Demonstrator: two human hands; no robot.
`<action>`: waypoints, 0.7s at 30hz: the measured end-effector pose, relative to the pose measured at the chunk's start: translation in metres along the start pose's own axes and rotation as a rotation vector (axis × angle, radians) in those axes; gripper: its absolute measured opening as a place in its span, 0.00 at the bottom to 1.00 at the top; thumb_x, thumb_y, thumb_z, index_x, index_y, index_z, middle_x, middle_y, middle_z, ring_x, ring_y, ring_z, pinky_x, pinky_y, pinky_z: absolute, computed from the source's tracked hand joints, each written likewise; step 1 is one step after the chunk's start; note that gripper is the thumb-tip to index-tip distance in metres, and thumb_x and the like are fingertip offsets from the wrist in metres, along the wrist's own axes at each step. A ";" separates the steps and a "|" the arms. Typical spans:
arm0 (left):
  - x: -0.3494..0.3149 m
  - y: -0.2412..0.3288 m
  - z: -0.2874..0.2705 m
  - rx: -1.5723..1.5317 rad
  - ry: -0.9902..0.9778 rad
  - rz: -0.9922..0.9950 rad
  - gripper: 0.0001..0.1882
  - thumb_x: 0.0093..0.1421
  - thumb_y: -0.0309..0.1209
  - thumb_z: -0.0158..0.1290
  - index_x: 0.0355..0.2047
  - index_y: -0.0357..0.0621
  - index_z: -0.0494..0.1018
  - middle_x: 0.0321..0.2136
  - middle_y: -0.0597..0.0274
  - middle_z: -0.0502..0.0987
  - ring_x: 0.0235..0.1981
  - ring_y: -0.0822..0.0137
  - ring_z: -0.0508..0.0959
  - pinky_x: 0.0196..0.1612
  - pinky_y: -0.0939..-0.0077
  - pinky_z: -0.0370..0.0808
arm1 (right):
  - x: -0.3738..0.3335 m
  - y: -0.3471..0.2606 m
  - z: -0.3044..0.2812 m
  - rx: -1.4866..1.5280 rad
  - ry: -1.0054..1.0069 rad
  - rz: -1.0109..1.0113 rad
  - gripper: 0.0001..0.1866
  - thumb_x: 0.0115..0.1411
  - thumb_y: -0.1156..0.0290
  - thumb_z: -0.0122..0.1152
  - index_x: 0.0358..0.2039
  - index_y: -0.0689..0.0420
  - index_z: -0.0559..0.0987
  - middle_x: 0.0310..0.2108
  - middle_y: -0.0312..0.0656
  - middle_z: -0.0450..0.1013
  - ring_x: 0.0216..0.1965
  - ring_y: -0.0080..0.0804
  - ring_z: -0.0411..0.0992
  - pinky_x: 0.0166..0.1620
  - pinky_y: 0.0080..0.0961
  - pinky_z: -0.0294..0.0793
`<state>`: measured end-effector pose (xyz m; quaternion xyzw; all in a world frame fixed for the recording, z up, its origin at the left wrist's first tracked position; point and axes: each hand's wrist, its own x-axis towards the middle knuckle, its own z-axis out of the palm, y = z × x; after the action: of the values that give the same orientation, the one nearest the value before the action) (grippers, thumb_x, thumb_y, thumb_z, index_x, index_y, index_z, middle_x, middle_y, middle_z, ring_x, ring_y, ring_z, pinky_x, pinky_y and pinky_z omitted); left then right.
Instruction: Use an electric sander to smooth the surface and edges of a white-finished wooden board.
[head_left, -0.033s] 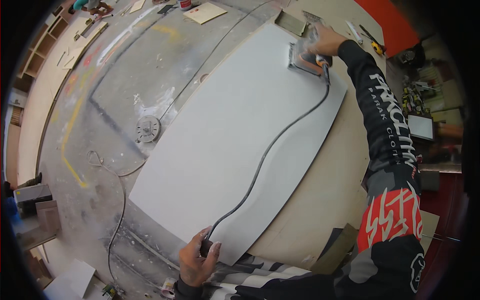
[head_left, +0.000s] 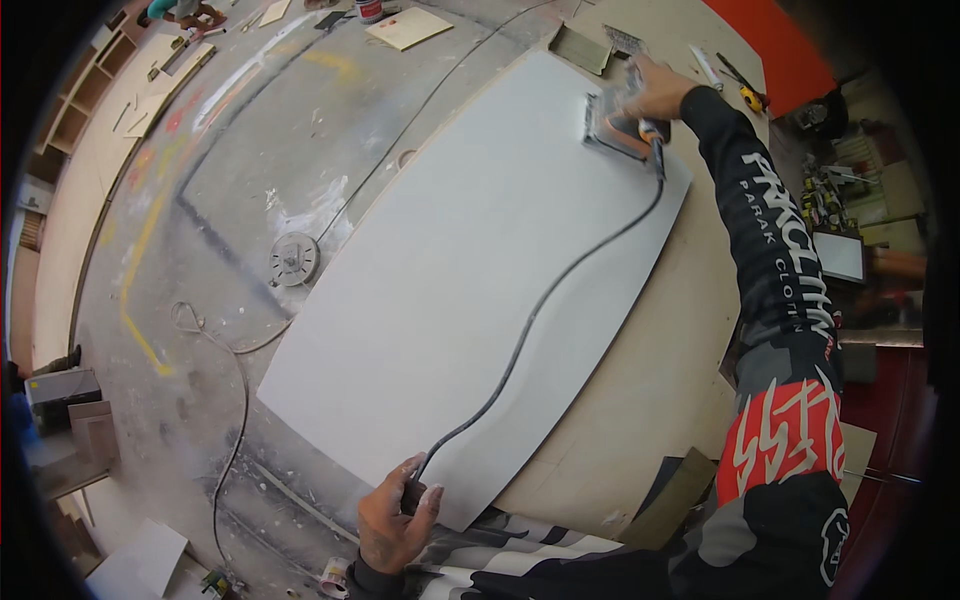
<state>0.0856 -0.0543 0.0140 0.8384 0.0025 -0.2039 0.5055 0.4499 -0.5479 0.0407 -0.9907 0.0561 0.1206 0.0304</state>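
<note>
Fingers (head_left: 655,92) clamp the sander (head_left: 612,128); its cord (head_left: 540,300) runs back to the left hand's (head_left: 395,515) pinch.

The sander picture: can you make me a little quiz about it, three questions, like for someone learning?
1. True or false: the right hand rests on the sander at the far end of the white board.
2. What does the left hand hold? A) a paint can B) the black cord C) a hammer
3. Fill in: the round disc lies on the floor to the ___ of the board.

Key: 1 true. 2 B, it grips the cord at the board's near edge. 3 left.
</note>
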 end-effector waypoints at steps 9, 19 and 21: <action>0.000 0.006 0.003 0.054 -0.153 0.041 0.24 0.59 0.29 0.65 0.54 0.36 0.74 0.22 0.60 0.79 0.17 0.70 0.77 0.25 0.77 0.74 | -0.024 0.073 0.010 0.007 -0.034 -0.072 0.37 0.43 0.59 0.78 0.55 0.46 0.72 0.56 0.56 0.65 0.54 0.54 0.70 0.57 0.39 0.74; -0.001 0.012 0.020 0.158 -0.162 0.082 0.26 0.58 0.32 0.66 0.55 0.38 0.74 0.26 0.58 0.80 0.19 0.66 0.79 0.26 0.72 0.77 | -0.008 0.028 -0.010 0.028 -0.069 -0.050 0.31 0.41 0.64 0.74 0.49 0.44 0.74 0.52 0.51 0.66 0.53 0.48 0.70 0.56 0.35 0.74; -0.001 0.012 0.022 0.149 -0.144 0.069 0.26 0.58 0.32 0.66 0.55 0.38 0.74 0.26 0.58 0.80 0.19 0.66 0.79 0.26 0.73 0.77 | -0.008 0.023 -0.014 0.104 -0.073 0.006 0.31 0.42 0.65 0.73 0.49 0.44 0.74 0.48 0.49 0.69 0.43 0.45 0.76 0.45 0.36 0.80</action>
<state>0.0795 -0.0788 0.0156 0.8564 -0.0780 -0.2458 0.4474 0.4425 -0.5705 0.0553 -0.9825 0.0638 0.1536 0.0833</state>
